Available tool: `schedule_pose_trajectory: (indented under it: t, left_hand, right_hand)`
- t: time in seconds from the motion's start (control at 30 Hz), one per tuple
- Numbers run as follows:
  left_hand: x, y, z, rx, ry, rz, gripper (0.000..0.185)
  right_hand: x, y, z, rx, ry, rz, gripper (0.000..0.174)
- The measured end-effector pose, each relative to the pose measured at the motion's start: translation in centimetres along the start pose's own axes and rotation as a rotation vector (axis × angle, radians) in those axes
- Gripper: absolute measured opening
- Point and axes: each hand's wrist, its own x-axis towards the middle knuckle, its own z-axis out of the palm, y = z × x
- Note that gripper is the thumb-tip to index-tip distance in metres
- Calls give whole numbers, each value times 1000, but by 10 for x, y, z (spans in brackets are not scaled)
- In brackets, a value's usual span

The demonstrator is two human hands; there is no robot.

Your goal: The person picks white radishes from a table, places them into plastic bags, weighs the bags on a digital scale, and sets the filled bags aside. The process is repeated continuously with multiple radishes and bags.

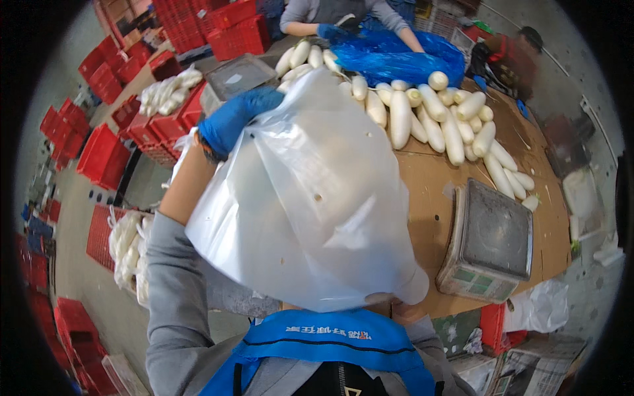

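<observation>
A translucent white plastic bag [302, 198] with small punched holes spreads across the middle, close before me. My left hand [237, 119], in a blue glove, grips the bag's upper left edge. At the bag's lower right edge my right wrist [408, 312] shows. The right hand itself is behind or inside the plastic, where only a faint blue patch shows through, so its fingers are hidden. Beyond the bag lies a pile of white daikon radishes [450, 128] on the cardboard-covered table [421, 193]. A bench scale with a metal pan [495, 232] stands to the right.
Across the table a person [342, 10] handles a blue plastic bag [396, 57]. Another person [510, 62] is at the far right. A second scale [240, 76] stands at upper left. Bagged radishes [171, 91] lie on red crates [153, 128]; more red crates [101, 156] fill the left floor.
</observation>
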Motion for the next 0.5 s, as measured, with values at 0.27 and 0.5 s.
schedule_pose_trajectory:
  t: [0.27, 0.5]
  left_hand:
    - [-20, -130, -65, -23, 322, -157, 29]
    - [-44, -175, -89, -13, 371, -216, 33]
  right_hand:
    - [13, -10, 8, -45, -87, 75, 43]
    - [5, -17, 28, -299, -16, 218, 48]
